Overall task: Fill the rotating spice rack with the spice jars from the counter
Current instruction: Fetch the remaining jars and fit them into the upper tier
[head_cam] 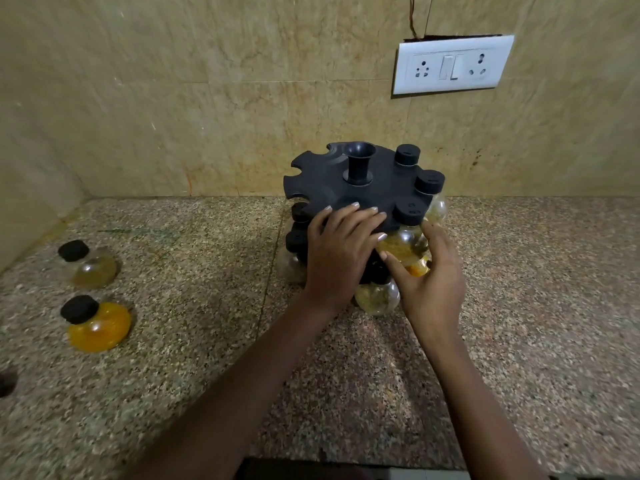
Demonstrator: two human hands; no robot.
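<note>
Jar (403, 245) hung in rack (353, 188) slot at 5 o'clock, rack mid-bench (519, 289). Right hand (429, 278) curled loosely round jar; left hand (341, 251) lay flat on rim. Best: steady rack, seat neck fully. Two jars (91, 296) waited at 9 o'clock.

No readable text anywhere: spice jars (408, 242) unlabelled, caps plain black, rack (363, 181) unbranded, wall switch plate (452, 65) bare, no numbers or signs.
</note>
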